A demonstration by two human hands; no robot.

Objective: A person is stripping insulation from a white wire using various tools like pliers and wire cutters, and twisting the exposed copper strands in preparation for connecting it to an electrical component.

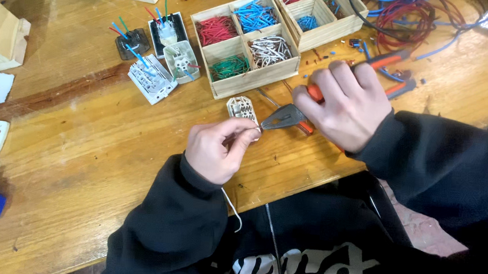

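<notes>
- Fingers of the left hand (pixel 218 148) pinched a white wire (pixel 233 206) at the pliers' (pixel 284 117) tip.
- Right hand (pixel 346 103) gripped the pliers' orange handles.
- White socket (pixel 242 107) lay just beyond on the counter (pixel 83 143).
- Wooden tray (pixel 245 41) held sorted wire pieces farther back.

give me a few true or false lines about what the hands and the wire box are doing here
1. The right hand grips orange-handled pliers. True.
2. The left hand lies flat and empty on the wooden table. False: it pinches a thin white wire at the plier tips.
3. The wooden divided box holds red, blue, green and white wire pieces in separate compartments. True.
4. The small white socket insert sits inside that box. False: it rests on the table in front of it.
</notes>
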